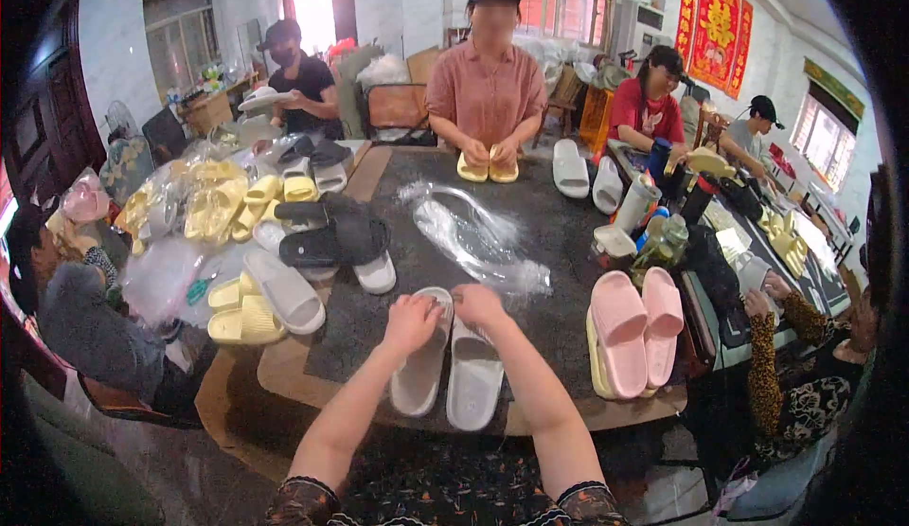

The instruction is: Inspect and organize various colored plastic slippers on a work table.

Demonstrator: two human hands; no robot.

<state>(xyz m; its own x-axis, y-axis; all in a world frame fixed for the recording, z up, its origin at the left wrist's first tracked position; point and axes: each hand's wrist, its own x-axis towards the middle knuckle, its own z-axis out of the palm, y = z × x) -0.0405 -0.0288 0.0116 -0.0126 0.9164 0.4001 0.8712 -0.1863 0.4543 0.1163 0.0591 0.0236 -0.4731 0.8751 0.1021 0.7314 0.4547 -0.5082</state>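
A pair of light grey slide slippers lies side by side at the table's near edge, heels toward me. My left hand [415, 322] grips the strap of the left grey slipper [415, 384], fingers bent over its toe end. My right hand [481, 308] is closed at the toe end of the right grey slipper [473, 393]; its fingertips are partly hidden. Beyond both hands, a clear plastic bag [464, 242] lies flat on the dark mat [379, 180]. Black slippers [336, 237] and a grey slipper [286, 289] lie to my left.
Pink slippers [625, 327] stand at the right, yellow ones [246, 318] at the left. Bottles and jars [653, 232] line the right side. A person across the table holds yellow slippers [488, 164]; several other people sit around. Bagged slippers [199, 199] are heaped at the left.
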